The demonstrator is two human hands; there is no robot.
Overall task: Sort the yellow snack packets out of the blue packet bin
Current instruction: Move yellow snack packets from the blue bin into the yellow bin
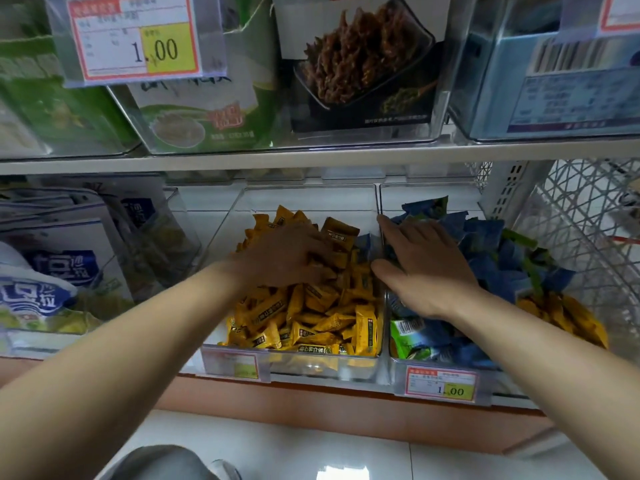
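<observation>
Hands, two: left hand [287, 254] clutching yellow packets [311, 317], right hand [426, 265] spread flat on blue packet bin [446, 370]

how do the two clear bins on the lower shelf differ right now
The middle bin holds almost only yellow packets, with the left hand on the pile. The right bin holds mostly blue packets, with stray yellow ones at its near right; the right hand rests there. Both are clear and carry price tags.

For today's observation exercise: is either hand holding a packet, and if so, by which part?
It cannot be told. The left hand lies palm-down on the yellow packets, the right hand on the blue packets; both palms are hidden.
</observation>
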